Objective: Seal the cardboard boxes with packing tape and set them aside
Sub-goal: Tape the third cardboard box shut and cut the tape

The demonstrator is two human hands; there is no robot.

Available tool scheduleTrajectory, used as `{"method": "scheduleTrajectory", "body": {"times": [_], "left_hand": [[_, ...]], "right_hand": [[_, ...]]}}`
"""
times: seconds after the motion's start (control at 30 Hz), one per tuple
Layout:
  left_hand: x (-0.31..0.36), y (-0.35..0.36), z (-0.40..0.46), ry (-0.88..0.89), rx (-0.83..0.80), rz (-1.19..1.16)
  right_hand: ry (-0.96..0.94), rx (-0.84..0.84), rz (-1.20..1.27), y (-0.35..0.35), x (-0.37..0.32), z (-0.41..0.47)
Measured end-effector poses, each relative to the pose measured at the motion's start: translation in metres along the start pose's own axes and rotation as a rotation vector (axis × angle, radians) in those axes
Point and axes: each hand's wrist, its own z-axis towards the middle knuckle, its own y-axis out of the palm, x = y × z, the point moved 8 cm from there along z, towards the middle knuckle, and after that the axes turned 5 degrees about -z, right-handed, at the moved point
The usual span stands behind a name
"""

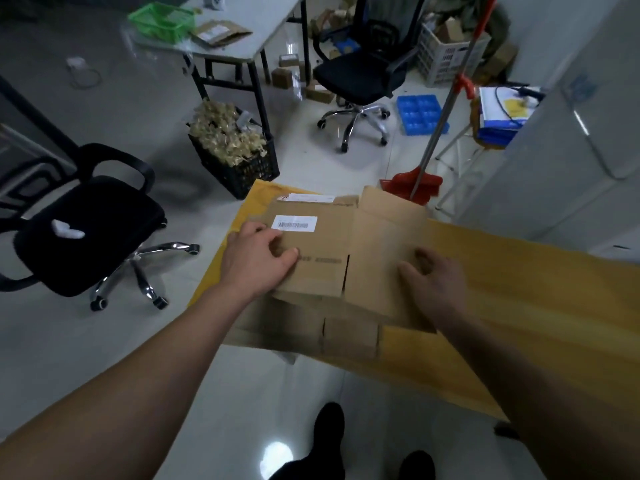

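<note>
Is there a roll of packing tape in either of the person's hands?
No: the left hand and the right hand both rest on flattened cardboard boxes, and neither holds a tape roll.

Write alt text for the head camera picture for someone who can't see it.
Two bare hands, left and right, press on flattened cardboard boxes stacked on a yellow table; the top box carries a barcode label. Around it stand two black office chairs, a black crate and a red broom.
</note>
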Motion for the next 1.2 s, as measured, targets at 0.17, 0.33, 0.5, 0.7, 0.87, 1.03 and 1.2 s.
{"method": "scheduleTrajectory", "body": {"times": [0.17, 0.33, 0.5, 0.7, 0.87, 1.03, 1.2], "left_hand": [[0.090, 0.002, 0.010, 0.164, -0.103, -0.132], [0.199, 0.026, -0.016, 0.336, -0.433, -0.290], [0.278, 0.070, -0.046, 0.400, -0.481, -0.342], [0.374, 0.087, -0.077, 0.384, -0.298, -0.278], [0.426, 0.109, -0.098, 0.251, -0.463, -0.505], [0.431, 0.147, -0.120, 0.122, -0.650, -0.421], [0.436, 0.176, -0.127, 0.262, -0.675, -0.114]], "right_hand": [[0.062, 0.134, 0.110, -0.075, 0.021, 0.009], [0.172, 0.135, 0.261, -0.144, 0.070, 0.005], [0.280, 0.017, 0.352, -0.192, 0.126, -0.011], [0.343, 0.099, 0.892, -0.251, 0.190, -0.027], [0.184, 0.272, 0.603, -0.314, 0.207, -0.038], [0.274, 0.336, 0.300, -0.340, 0.254, -0.041], [0.325, 0.324, 0.173, -0.330, 0.268, -0.046]]}}
